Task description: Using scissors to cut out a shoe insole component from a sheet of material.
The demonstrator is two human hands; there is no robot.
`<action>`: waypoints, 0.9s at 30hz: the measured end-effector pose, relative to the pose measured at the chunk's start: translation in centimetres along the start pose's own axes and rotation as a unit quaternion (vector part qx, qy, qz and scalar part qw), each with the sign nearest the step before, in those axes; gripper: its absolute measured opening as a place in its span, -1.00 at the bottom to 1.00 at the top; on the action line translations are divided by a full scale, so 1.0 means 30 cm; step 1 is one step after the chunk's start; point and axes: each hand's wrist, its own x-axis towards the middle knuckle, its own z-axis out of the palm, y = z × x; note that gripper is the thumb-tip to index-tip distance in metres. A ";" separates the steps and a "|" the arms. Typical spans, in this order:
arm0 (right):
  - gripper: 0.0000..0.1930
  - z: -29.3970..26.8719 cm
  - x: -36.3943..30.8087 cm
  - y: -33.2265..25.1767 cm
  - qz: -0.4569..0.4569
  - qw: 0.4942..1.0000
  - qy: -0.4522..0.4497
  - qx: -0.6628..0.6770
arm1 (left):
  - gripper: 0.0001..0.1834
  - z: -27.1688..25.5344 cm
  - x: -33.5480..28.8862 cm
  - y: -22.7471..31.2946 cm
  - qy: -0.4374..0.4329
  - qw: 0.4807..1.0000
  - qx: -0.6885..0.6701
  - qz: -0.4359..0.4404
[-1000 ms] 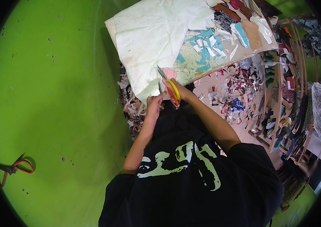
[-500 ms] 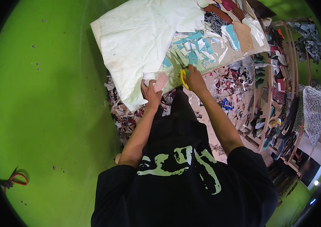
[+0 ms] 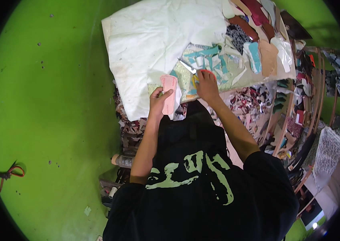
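Observation:
My left hand is closed on a long pink pattern piece with rounded ends, the thumb lying across its face. White material shows behind the piece's right edge. To the right, my right hand is closed around scissors, whose silver blades point up and left over the table. One yellow handle loop shows, and something red-orange is at the fingers. A large white sheet covers the table's left part and hangs over its near edge. Teal and white offcuts lie beyond the scissors.
Cut shapes in tan, brown, maroon and white lie at the table's far right. Scraps cover the floor below. Wooden racks with materials stand on the right. A green wall fills the left; a bottle is near my left forearm.
My left hand has lifted the pink piece and turned it upright, its face now in full view. The scissors in my right hand have swung to point further left. The whole view has shifted slightly.

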 end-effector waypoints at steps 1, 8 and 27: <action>-0.49 -0.032 -0.008 -0.011 -0.034 0.999 0.028 0.024 | -0.89 0.026 -0.003 0.024 -0.014 1.000 -0.015 0.003; -0.60 -0.224 0.063 -0.098 0.049 0.800 -0.096 0.590 | -0.80 0.227 0.028 0.099 -0.034 0.994 -0.100 0.031; -0.80 -0.443 0.244 0.146 0.051 0.539 -0.275 0.795 | -0.49 0.446 0.073 0.032 -0.129 0.970 -0.203 -0.012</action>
